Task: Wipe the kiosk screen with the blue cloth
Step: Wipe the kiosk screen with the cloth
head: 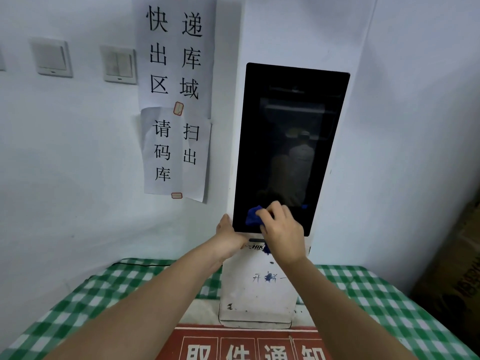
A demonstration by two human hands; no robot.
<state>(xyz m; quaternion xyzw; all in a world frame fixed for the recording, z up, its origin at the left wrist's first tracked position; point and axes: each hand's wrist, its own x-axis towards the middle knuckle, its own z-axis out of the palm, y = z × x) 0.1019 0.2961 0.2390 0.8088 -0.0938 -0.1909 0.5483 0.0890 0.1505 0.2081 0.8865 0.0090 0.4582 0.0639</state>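
The crumpled dark blue cloth lies against the lower left corner of the tall black glass kiosk screen, bunched under the curled fingers of the right hand, which grips it and presses it to the glass. Just left of it, the left hand holds the white kiosk stand at the screen's bottom left edge, its fingers hidden behind the edge. The stand sits on a green-and-white checked tablecloth.
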